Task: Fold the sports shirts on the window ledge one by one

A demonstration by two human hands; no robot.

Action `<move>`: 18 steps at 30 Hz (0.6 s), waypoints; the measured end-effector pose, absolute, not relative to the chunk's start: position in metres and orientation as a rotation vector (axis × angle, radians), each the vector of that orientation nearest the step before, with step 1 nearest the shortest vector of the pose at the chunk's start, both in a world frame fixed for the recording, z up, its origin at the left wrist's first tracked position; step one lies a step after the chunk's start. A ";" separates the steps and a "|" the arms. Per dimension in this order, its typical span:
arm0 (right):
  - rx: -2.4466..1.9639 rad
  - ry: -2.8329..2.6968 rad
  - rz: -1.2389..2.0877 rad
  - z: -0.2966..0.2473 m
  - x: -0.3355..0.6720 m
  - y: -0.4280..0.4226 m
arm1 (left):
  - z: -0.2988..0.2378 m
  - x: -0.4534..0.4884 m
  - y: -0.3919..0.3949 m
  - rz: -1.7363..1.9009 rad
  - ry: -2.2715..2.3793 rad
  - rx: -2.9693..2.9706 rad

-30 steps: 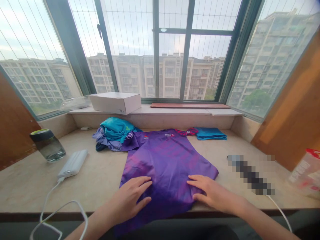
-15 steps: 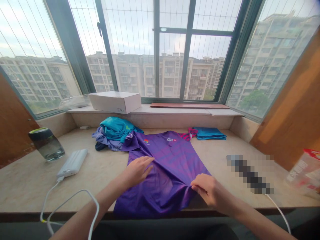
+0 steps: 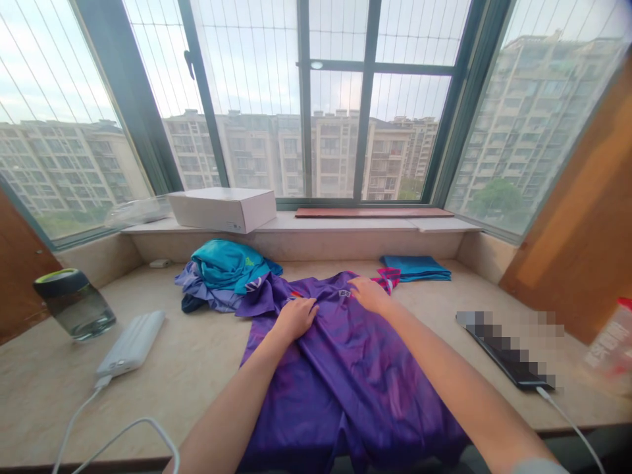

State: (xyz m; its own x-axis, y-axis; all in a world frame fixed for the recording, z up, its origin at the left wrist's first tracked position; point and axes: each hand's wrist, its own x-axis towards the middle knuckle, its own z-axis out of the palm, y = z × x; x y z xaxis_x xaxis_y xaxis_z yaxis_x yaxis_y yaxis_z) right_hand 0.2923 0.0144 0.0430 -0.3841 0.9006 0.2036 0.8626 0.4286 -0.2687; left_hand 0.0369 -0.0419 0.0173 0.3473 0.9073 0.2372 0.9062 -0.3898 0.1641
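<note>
A purple short-sleeved shirt (image 3: 365,368) is spread on the stone ledge, wrinkled, its lower part hanging over the front edge. My left hand (image 3: 297,317) lies on its upper chest beside a small coloured badge, fingers stretched out over the cloth. Near the collar, my right hand (image 3: 370,294) reaches over the white chest logo (image 3: 344,293). Its fingers are extended and touch or hover just above the fabric. The shirt's left sleeve (image 3: 257,299) rests against a heap of teal and lilac clothes (image 3: 227,266). A pink-and-black patterned sleeve (image 3: 390,279) sticks out at the right shoulder.
A folded blue cloth (image 3: 417,267) lies behind on the right. To the left are a water bottle (image 3: 76,306) and a white power bank (image 3: 131,345) with its cable. A phone (image 3: 503,352) on a cable and a plastic package (image 3: 609,349) are on the right. A white box (image 3: 222,207) stands on the sill.
My right hand has let go of the shirt's lower right side and moved up to the collar. My left hand has slid up the chest. The shirt's lower part now spreads wider and nearer.
</note>
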 end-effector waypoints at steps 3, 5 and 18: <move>-1.601 -2.276 0.120 0.031 0.272 0.047 | 0.019 0.034 -0.039 0.460 1.814 2.558; -1.652 -2.208 0.085 0.025 0.261 0.060 | 0.019 0.032 -0.035 0.454 1.865 2.540; -1.172 -2.398 -0.023 0.024 0.273 0.014 | 0.005 0.014 -0.013 0.911 1.788 2.479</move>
State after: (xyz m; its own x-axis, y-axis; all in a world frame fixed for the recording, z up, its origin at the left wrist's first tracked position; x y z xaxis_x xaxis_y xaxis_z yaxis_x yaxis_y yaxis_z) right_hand 0.2735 0.0144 0.0243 -0.5259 0.7420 0.4158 0.7499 0.6352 -0.1849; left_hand 0.0140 -0.0135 0.0045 0.2086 0.8573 0.4706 0.8845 -0.3707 0.2832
